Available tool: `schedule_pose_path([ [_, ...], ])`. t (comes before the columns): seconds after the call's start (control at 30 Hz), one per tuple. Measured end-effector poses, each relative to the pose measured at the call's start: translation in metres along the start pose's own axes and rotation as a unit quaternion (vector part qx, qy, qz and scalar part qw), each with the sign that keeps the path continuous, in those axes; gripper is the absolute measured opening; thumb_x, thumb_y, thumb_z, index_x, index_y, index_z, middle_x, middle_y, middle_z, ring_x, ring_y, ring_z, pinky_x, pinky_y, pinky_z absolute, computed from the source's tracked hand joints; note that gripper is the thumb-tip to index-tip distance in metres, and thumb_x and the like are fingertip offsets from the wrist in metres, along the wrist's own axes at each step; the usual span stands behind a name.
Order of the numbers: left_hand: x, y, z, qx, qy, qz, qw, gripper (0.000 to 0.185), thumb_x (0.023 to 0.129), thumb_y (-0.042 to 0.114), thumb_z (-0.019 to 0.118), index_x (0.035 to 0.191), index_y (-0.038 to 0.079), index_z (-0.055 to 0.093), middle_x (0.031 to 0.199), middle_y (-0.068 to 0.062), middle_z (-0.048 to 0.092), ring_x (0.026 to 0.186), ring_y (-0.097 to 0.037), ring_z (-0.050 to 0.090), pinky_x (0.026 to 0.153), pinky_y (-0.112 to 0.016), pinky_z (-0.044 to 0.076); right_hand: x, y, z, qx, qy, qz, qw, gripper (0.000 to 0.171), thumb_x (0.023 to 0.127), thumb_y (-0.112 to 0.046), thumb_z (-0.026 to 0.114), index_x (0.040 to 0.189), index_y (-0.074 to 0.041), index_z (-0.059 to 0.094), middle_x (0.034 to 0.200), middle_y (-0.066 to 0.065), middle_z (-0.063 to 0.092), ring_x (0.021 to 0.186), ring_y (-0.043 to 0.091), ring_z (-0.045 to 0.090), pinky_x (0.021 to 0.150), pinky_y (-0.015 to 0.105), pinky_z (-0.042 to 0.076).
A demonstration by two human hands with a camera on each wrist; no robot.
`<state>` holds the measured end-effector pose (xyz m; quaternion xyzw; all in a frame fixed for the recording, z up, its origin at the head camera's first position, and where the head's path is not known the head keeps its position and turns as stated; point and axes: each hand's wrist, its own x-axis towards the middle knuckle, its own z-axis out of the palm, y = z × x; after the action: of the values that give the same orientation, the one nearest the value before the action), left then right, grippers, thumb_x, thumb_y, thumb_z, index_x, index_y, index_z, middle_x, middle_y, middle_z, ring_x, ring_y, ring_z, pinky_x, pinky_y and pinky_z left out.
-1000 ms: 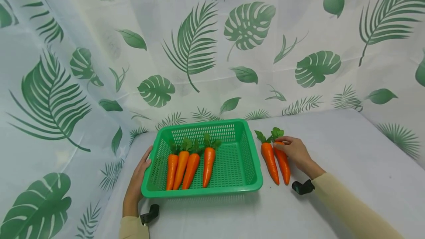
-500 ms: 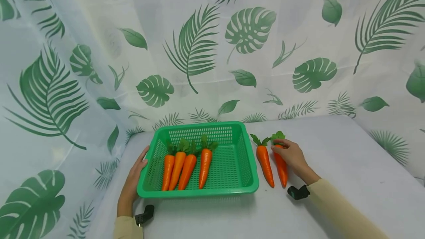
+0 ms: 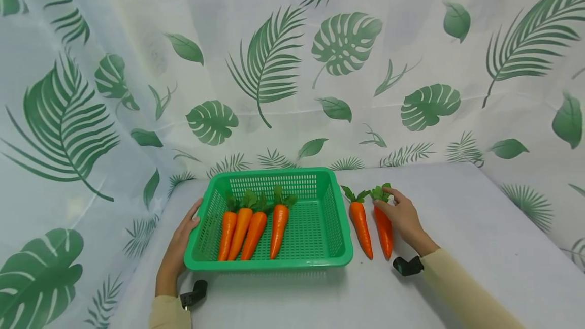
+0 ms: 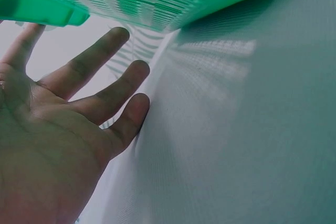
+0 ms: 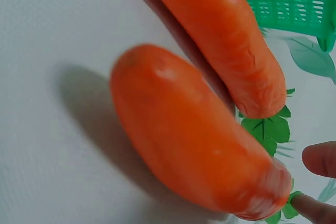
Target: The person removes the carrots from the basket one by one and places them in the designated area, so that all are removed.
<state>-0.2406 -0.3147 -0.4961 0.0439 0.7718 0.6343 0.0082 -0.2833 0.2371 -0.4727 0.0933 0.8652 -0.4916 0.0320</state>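
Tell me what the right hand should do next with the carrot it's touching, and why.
Probably close the fingers on the leafy top and lift. The right hand rests at the top of the outer carrot, which lies on the table beside another carrot. The basket has free room on its right side, and the left hand touches its left edge.

Left hand [image 3: 180, 240] flat, fingers straight; right hand [image 3: 402, 215] curled, pinching.

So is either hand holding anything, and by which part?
The right hand pinches the outer carrot at its leafy top end. The left hand only rests flat against the basket, holding nothing.
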Motion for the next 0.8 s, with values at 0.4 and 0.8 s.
schedule_pose_path([
  [0.4, -0.001, 0.006, -0.001, 0.001, 0.001, -0.003, 1.0, 0.057, 0.119, 0.043, 0.032, 0.174, 0.032, 0.02, 0.177, -0.003, 0.016, 0.146, -0.028, 0.03, 0.097, -0.02, 0.042, 0.002, -0.014, -0.008, 0.013, 0.033, 0.008, 0.999, 0.071, 0.109, -0.03, 0.055, 0.167, 0.001, 0.028, 0.168, 0.036, 0.022, 0.15, 0.057, 0.026, 0.113, 0.073, 0.03],
  [0.8, -0.001, 0.008, 0.001, -0.003, 0.001, -0.007, 1.0, 0.057, 0.119, 0.044, 0.031, 0.174, 0.033, 0.02, 0.177, -0.002, 0.016, 0.148, -0.03, 0.03, 0.097, -0.019, 0.042, -0.001, -0.044, -0.007, 0.017, 0.041, -0.058, 0.997, 0.068, 0.11, -0.029, 0.058, 0.166, 0.001, 0.033, 0.168, 0.03, 0.03, 0.148, 0.053, 0.032, 0.115, 0.067, 0.034],
])
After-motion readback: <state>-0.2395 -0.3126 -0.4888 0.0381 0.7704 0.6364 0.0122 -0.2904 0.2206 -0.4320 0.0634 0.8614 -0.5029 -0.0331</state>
